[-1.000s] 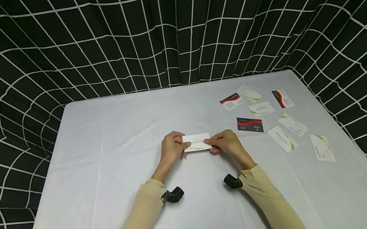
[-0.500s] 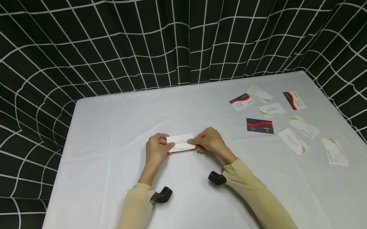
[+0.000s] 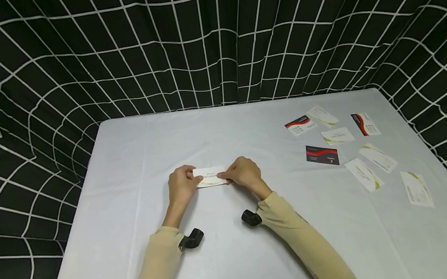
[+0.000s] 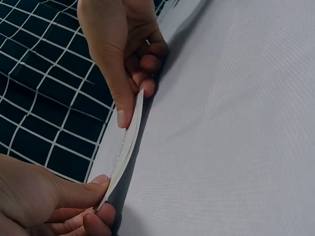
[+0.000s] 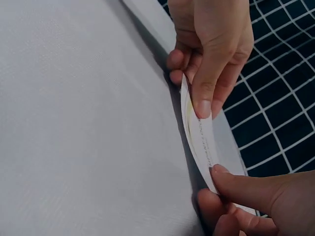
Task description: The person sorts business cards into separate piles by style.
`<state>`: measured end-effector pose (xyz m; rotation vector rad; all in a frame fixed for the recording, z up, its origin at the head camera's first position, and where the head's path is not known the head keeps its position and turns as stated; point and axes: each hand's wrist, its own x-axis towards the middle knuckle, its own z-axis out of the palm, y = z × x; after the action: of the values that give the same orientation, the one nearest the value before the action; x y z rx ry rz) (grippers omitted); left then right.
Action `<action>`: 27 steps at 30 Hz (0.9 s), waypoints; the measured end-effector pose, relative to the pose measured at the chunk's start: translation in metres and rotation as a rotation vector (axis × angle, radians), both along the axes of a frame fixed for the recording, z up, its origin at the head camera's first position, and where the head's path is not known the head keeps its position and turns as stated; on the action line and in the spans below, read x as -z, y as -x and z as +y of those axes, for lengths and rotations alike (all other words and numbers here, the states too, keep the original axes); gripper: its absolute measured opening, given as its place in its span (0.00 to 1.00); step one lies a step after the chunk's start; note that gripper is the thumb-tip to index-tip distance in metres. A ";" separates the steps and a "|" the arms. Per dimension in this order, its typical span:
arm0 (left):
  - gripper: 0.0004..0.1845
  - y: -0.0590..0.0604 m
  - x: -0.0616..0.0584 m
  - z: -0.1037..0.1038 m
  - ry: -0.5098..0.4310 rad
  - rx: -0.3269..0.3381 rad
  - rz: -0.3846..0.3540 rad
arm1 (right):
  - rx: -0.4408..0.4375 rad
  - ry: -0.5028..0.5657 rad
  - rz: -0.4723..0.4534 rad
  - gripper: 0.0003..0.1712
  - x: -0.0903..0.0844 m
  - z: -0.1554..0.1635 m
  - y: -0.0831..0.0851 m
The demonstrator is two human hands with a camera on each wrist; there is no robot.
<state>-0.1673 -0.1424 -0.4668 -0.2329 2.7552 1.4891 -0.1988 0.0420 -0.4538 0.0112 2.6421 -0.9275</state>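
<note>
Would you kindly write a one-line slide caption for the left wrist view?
Both hands, left hand and right hand, pinch opposite ends of a slightly bowed white card above the pale tablecloth.

A black curtain [image 3: 203,44] crossed with a white grid is hanging in folds behind and to both sides — closing in the space. The counter [image 3: 213,126] is lying under a pale grey cloth, faintly creased, with even light falling across it.

A white business card [image 3: 210,177] with green swoosh, slightly bowed, held above the table.
</note>
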 end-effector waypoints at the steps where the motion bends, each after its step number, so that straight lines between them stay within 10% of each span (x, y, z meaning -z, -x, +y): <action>1: 0.18 -0.001 0.001 -0.001 0.011 -0.007 0.001 | -0.017 -0.002 0.002 0.19 0.000 -0.002 0.000; 27: 0.19 0.002 0.003 0.004 0.242 0.045 0.069 | -0.032 -0.111 -0.023 0.22 -0.002 -0.003 0.006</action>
<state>-0.1698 -0.1386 -0.4700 -0.1197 2.9717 1.1740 -0.2049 0.0393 -0.4518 0.0063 2.6610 -0.7655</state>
